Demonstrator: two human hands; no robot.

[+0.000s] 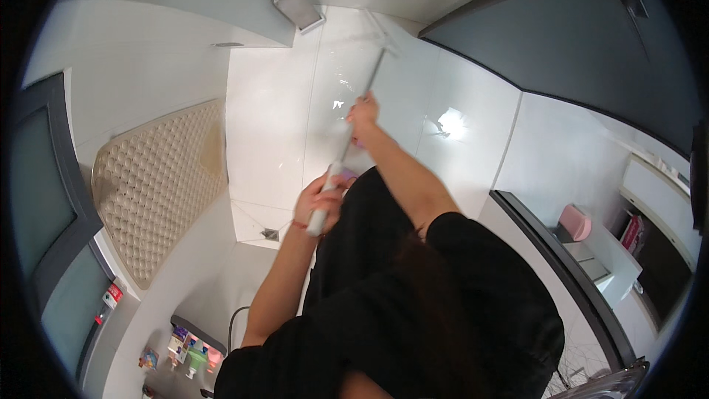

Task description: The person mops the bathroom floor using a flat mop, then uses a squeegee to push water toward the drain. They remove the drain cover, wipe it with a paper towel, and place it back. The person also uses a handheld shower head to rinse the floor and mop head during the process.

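Note:
A long-handled floor squeegee or wiper slants across the wet white tile floor. My left hand is wrapped around the thick white grip at its lower end, close to my body. Farther up, my right hand grips the thin grey pole. The pale, blurred head is at the far end of the floor, near the wall; whether it touches the tiles I cannot tell. Purple footwear shows partly beneath the handle.
A beige bumpy bath mat leans against the left wall. A square floor drain lies behind my left hand. Grey boxy fitting projects at the top. Bottles stand on a lower-left shelf. A dark-framed door borders the right.

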